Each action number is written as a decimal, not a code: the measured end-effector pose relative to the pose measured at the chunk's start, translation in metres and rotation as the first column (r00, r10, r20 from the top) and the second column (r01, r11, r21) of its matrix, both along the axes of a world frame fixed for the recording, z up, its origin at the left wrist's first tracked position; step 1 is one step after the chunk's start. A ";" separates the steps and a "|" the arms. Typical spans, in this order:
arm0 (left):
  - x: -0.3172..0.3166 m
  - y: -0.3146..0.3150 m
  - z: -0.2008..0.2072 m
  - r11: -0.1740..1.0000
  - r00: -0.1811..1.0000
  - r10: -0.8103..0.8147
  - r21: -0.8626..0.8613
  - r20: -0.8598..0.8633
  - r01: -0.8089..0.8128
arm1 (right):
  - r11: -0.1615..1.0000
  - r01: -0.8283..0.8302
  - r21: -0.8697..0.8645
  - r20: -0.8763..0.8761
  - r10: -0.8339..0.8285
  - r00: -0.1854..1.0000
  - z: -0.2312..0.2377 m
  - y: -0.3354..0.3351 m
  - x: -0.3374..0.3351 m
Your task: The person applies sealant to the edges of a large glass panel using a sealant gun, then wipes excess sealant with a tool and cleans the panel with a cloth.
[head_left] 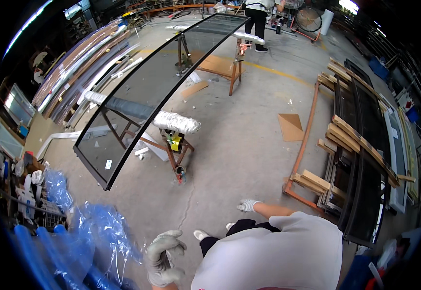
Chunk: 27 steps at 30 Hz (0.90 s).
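Observation:
My left hand point(164, 258), in a pale work glove, hangs at the lower middle with its fingers loosely bent and a gap between them and the thumb; nothing is in it. My right hand point(249, 206), in a striped grey-white glove, is out in front of my body, fingers slightly apart, touching nothing. Ahead of me, a long dark-framed glass panel point(145, 79) lies flat across two trestles. The nearer trestle point(171, 154) has a top bar wrapped in silvery film point(176, 122). A small white label point(108, 164) is on the glass near its closest corner.
Crumpled clear-blue plastic film point(106, 232) and blue rolls point(31, 251) lie at lower left. Dark frames point(365, 159) with wooden battens point(343, 135) stand on the right beside a rusty metal bar point(304, 130). Cardboard point(291, 127) lies on the floor. Another person point(257, 19) stands at the back.

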<state>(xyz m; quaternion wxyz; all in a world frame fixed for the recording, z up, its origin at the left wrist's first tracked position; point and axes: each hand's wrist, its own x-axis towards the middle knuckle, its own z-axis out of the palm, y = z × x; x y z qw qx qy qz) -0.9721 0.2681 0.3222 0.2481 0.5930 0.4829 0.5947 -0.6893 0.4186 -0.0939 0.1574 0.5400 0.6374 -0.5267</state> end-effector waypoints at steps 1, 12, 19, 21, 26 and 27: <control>-0.001 0.015 0.017 0.979 0.981 -0.175 0.117 0.087 0.165 | 0.998 -0.035 0.048 0.038 0.033 0.999 0.007 -0.004 0.000; -0.128 0.058 0.082 0.632 0.733 -0.680 0.505 -0.002 0.587 | 0.925 0.379 -0.013 0.107 -0.376 0.920 0.000 -0.046 -0.031; -0.200 0.089 0.071 0.679 0.782 -0.622 0.484 -0.019 0.552 | 0.948 0.311 -0.070 0.234 -0.288 0.929 -0.026 -0.076 -0.059; -0.218 0.087 0.073 0.702 0.819 -0.572 0.495 -0.038 0.513 | 0.963 0.254 -0.092 0.251 -0.224 0.942 -0.026 -0.064 -0.069; -0.251 0.051 0.086 0.760 0.935 -0.340 0.556 -0.100 0.336 | 0.971 0.232 -0.057 0.253 -0.210 0.944 0.029 -0.002 -0.125; -0.254 0.049 0.086 0.767 0.950 -0.295 0.567 -0.104 0.301 | 0.973 0.229 -0.015 0.207 -0.221 0.953 0.033 0.010 -0.127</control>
